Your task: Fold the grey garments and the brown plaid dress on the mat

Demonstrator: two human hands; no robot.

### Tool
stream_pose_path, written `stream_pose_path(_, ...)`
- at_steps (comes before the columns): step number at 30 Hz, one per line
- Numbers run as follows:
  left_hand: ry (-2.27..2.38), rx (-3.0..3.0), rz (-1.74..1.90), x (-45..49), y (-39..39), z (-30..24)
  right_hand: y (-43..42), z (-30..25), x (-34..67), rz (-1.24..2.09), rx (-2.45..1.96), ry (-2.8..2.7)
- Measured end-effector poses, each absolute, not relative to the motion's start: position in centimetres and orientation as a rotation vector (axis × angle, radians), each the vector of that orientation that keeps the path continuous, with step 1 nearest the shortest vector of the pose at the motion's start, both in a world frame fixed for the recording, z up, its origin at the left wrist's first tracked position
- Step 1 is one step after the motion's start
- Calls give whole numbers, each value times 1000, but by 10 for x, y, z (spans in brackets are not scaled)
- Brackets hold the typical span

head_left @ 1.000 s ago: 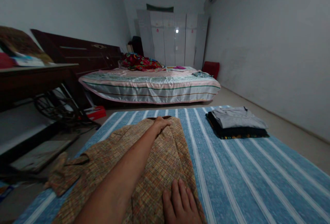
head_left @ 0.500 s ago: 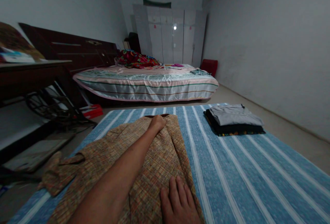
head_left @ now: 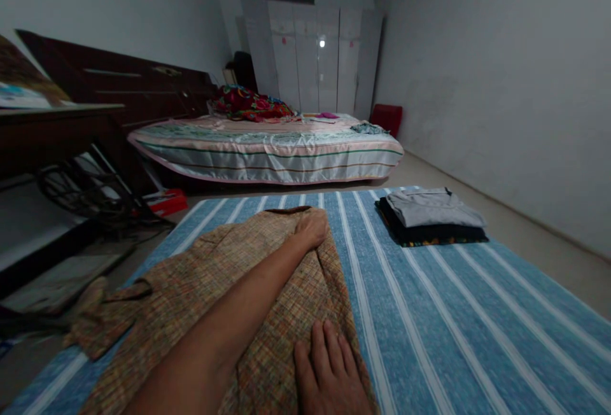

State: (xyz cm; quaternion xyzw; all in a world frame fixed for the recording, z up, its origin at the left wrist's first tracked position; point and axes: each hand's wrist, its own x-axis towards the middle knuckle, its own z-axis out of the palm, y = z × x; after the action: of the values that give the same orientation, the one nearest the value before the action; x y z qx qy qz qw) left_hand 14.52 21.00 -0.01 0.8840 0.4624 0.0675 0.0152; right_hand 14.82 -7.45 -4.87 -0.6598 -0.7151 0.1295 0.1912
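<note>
A brown plaid shirt (head_left: 267, 288) lies spread over the blue striped bed cover, its collar end away from me and a short sleeve (head_left: 102, 316) out to the left. Reaching across it, my left hand (head_left: 312, 227) is closed on the cloth near the far right corner, beside the collar; its fingertips are hidden. My right hand (head_left: 331, 367) rests flat on the shirt's near right part, palm down with fingers stretched out.
A stack of folded clothes (head_left: 432, 218), grey over black, sits on the striped cover (head_left: 458, 313) to the right. Beyond stands another bed (head_left: 277, 154) with a red floral blanket (head_left: 252, 104). To the left are a sewing machine table (head_left: 62, 116) and a red box (head_left: 167, 202).
My left hand has shifted right along the collar end, toward the shirt's right edge. My right hand stays in nearly the same place on the cloth. The view has tilted slightly.
</note>
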Motion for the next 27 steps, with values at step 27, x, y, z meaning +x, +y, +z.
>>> stream_pose_path(27, 1432, 2761, 33, 151, 185, -3, -74, -29, 159, 626, -1787, -2041)
